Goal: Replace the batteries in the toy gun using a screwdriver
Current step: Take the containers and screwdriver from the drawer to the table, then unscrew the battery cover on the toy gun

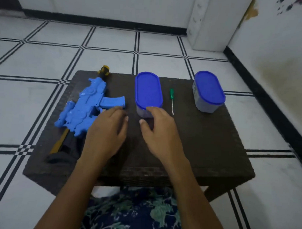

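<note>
The blue plastic toy gun (83, 105) lies flat along the left of the dark woven table (205, 142), its yellow muzzle past the far edge. The left hand (107, 130) hovers beside its grip, fingers loosely bent, empty, hiding the trigger. The right hand (158, 131), equally slack and empty, reaches a blue-lidded oval tub (148, 90); contact unclear. A green-handled screwdriver (171, 99) lies between that and a second tub (208, 90), bare tabletop nearer

Both bare forearms (79, 180) are extended from 6 o'clock toward 12. The left hand (106, 131) is held palm down, fingers loosely curled, nothing gripped. The right hand (160, 131) is held likewise at its 3 o'clock, with the thumbs turned toward each other but kept apart.
</note>
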Demonstrator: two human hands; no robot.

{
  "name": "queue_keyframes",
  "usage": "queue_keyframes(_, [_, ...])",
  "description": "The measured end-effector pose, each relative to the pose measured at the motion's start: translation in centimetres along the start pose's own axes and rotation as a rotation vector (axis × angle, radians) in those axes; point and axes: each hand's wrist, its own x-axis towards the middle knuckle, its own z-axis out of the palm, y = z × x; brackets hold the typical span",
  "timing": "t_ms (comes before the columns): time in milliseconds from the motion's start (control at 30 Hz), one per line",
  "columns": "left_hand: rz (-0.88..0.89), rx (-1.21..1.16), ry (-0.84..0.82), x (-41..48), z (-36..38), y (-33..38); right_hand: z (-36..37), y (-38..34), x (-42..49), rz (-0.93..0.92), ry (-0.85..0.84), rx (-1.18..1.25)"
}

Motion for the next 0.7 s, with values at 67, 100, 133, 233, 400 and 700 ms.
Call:
queue_keyframes(67, [-0.031,0.004,-0.029,-2.1,-0.2,0.2,-0.8,-0.3,-1.0,0.060,-0.010,-0.012])
queue_keyframes(100, [-0.026,0.010,-0.042,-2.6,-0.2,0.3,-1.3,-0.1,-1.0,0.087,-0.028,-0.047])
queue_keyframes(133, [-0.015,0.025,-0.058,-3.0,-0.2,0.1,-1.6,0.1,-0.8,0.116,-0.064,-0.102])
queue_keyframes(233, [0.062,0.079,-0.083,-1.9,0.2,-0.5,-1.9,1.4,0.8,0.200,-0.144,-0.271])
queue_keyframes(400, [0.121,0.072,-0.143,0.7,1.4,-0.8,-0.5,4.9,3.3,0.254,-0.212,-0.378])
queue_keyframes(700, [0.110,0.085,-0.232,2.3,3.1,-0.3,0.4,6.6,5.3,0.267,-0.200,-0.367])
